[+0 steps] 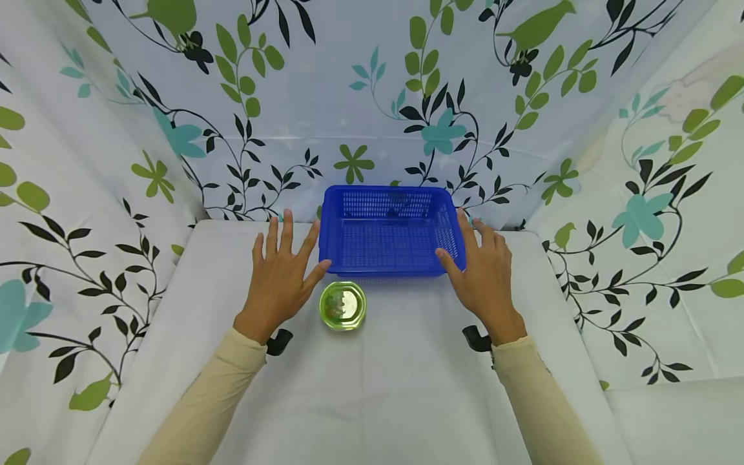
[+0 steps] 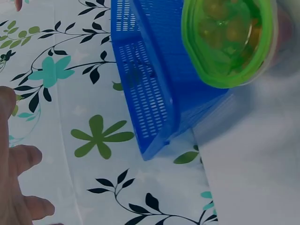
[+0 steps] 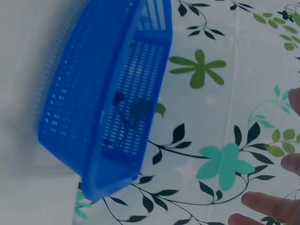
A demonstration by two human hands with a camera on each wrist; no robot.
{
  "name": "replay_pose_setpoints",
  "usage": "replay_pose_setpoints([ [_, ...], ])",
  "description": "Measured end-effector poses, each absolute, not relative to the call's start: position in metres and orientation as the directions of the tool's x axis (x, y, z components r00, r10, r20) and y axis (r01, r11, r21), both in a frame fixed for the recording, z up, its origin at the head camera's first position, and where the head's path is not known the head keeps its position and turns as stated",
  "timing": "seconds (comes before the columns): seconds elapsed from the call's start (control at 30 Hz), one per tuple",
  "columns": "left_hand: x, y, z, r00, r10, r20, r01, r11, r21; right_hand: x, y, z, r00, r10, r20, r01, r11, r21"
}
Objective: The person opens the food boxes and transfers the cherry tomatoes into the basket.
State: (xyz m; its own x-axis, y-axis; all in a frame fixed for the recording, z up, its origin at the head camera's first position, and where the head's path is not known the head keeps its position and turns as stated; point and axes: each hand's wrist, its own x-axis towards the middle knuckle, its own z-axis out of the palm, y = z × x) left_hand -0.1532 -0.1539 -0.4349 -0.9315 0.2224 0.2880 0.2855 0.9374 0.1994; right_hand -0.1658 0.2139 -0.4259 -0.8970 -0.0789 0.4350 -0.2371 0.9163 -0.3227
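Note:
A blue plastic basket (image 1: 386, 248) with slotted walls sits near the far edge of the table. Just in front of its left corner stands a small round container (image 1: 343, 306) with a green-rimmed clear lid; round orange pieces show through the lid in the left wrist view. To the basket's left, my left hand (image 1: 279, 278) is spread palm down, its thumb tip right at the front corner. At the other end my right hand (image 1: 485, 278) is spread too, with index fingertip and thumb at the basket's right rim. Both hands hold nothing.
A white cloth covers the table (image 1: 372, 387). Behind and on both sides hangs a white curtain (image 1: 325, 77) printed with leaves, flowers and birds. A dark wrist mount (image 1: 280, 342) sits at the left cuff, and another wrist mount (image 1: 476, 338) at the right.

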Motion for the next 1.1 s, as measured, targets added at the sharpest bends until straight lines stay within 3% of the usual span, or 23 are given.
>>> replay_pose_setpoints([
  [0.57, -0.14, -0.151, -0.478, -0.894, 0.17, 0.414, 0.291, 0.924, 0.25, -0.137, 0.187, -0.474, -0.902, -0.052, 0.428, -0.26, 0.858, -0.444],
  [0.73, -0.135, -0.151, -0.489, -0.904, 0.109, 0.413, 0.278, 0.884, 0.377, -0.131, 0.177, -0.483, -0.917, -0.065, 0.392, -0.259, 0.847, -0.464],
  [0.93, -0.13, -0.156, -0.507, -0.954, 0.032, 0.299, 0.208, 0.788, 0.579, -0.124, 0.166, -0.495, -0.932, -0.076, 0.355, -0.256, 0.831, -0.493],
  [1.1, -0.129, -0.164, -0.524, -0.975, 0.003, 0.22, 0.154, 0.725, 0.671, -0.117, 0.157, -0.505, -0.941, -0.077, 0.329, -0.25, 0.813, -0.526],
])
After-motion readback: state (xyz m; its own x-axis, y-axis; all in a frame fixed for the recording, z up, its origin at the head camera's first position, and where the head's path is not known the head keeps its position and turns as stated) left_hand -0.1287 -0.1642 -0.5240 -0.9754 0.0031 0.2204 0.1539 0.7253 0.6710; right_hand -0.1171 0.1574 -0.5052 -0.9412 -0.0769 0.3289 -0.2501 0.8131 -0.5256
